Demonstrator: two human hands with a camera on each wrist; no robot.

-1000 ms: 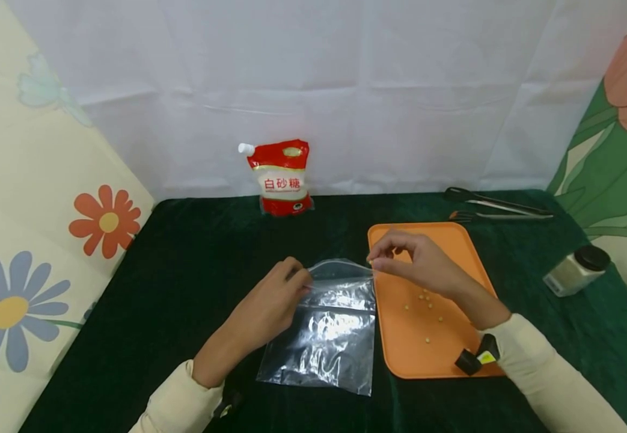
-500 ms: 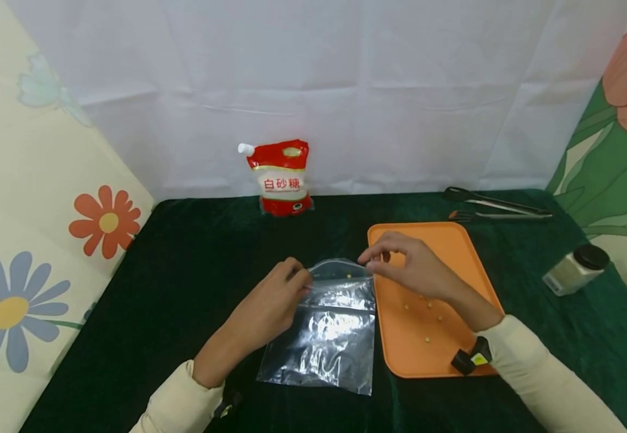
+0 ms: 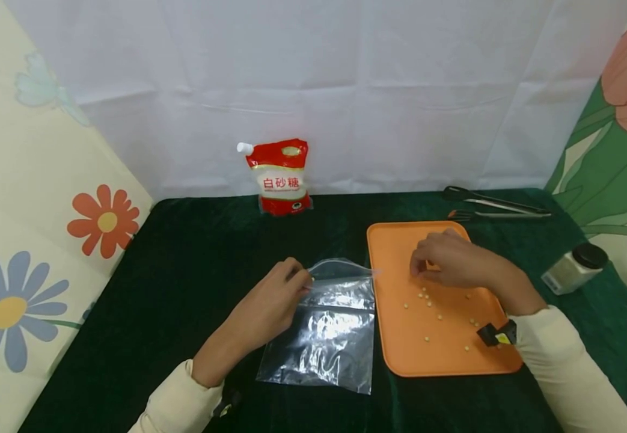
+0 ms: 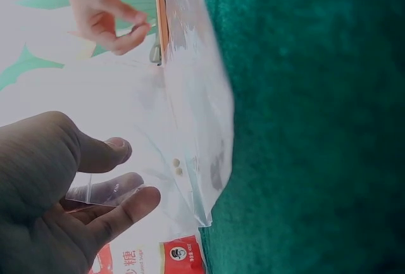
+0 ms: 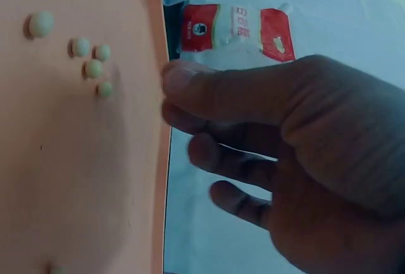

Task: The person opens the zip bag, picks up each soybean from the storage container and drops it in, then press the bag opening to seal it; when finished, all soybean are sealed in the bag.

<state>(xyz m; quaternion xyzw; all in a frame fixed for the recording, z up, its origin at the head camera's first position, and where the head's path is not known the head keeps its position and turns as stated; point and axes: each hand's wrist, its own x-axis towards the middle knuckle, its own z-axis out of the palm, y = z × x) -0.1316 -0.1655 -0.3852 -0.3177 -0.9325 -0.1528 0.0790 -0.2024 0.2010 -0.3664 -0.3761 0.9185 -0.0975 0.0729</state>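
Note:
A clear zip bag (image 3: pixel 324 343) lies on the dark green cloth, its mouth raised in an arch. My left hand (image 3: pixel 272 300) holds the left side of that mouth, with plastic between thumb and fingers in the left wrist view. Small round pale beans (image 4: pixel 178 167) show through the plastic there. Over the orange tray (image 3: pixel 400 355) hovers my right hand (image 3: pixel 451 260), fingers loosely bent and thumb near the index finger; I see nothing between them. Several beans (image 5: pixel 93 68) lie scattered on the tray below it.
A red and white sugar pouch (image 3: pixel 282 180) stands at the back against the white cloth. Tongs (image 3: pixel 497 204) and a fork-like utensil (image 3: pixel 502 216) lie behind the tray. To the right, a jar with a black lid (image 3: pixel 575 269) leans tilted.
My right hand was at the bag's mouth with a bean at its fingertips and let it go into the mouth. It has since moved right, over the tray. The left hand stays put.

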